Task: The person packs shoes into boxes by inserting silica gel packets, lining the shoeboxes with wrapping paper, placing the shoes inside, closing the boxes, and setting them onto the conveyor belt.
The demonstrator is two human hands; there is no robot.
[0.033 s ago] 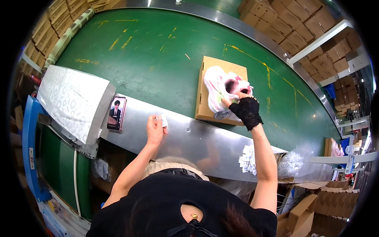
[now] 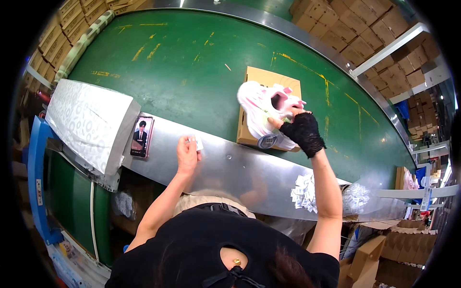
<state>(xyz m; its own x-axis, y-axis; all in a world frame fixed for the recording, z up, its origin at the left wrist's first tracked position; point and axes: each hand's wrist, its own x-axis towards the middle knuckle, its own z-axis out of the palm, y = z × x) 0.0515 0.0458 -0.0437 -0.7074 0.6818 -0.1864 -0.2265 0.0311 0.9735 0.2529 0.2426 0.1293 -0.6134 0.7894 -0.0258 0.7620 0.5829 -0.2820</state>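
Observation:
A pair of pink-and-white sneakers [image 2: 257, 106] rests on a brown cardboard shoebox [image 2: 281, 82], with a round tag [image 2: 267, 141] at the near side. My right hand [image 2: 304, 132], in a black fingerless glove, is closed on the sneakers at their right end, thumb toward the near side. Over the metal edge, my left hand [image 2: 188, 153] is bare and pinches a small white sachet [image 2: 199, 144]. Similar white sachets [image 2: 303, 193] lie in a loose pile beside my right forearm.
The shoebox stands on a green conveyor belt [image 2: 182, 62] bordered by a metal ledge [image 2: 216, 168]. To the left are a stack of patterned white paper [image 2: 91, 122] and a phone-sized card or case [image 2: 142, 137]. A clear bag of sachets [image 2: 355, 198] sits at right.
The sneakers have shifted a little left and tilted on the box. My right wrist has moved slightly right, and my left hand has barely shifted.

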